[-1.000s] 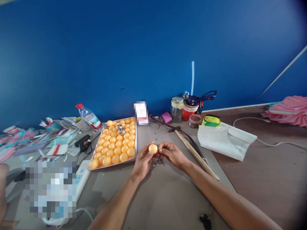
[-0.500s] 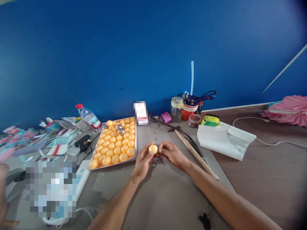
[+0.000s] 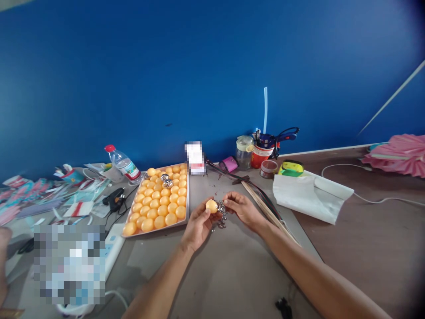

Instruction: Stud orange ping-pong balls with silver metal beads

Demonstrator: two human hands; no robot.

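Observation:
My left hand pinches an orange ping-pong ball between thumb and fingers above the desk. Small dark silvery beads show at the ball's right side and below it; whether they are fixed to the ball or lie behind it is hard to tell. Just right of the ball, my right hand has thumb and forefinger pressed together by the beads, and what is between them is too small to make out. Left of my hands, a shallow box holds rows of similar orange balls, with silvery pieces on top.
Behind stand a bottle, a glass jar and a red cup of tools. Sticks and white paper lie right. A glue gun and power strip are left. Another person's arm shows at the left edge.
My right hand has drawn slightly right, away from the ball, and more of the silvery beads now shows between the hands. My left hand keeps the ball in nearly the same place.

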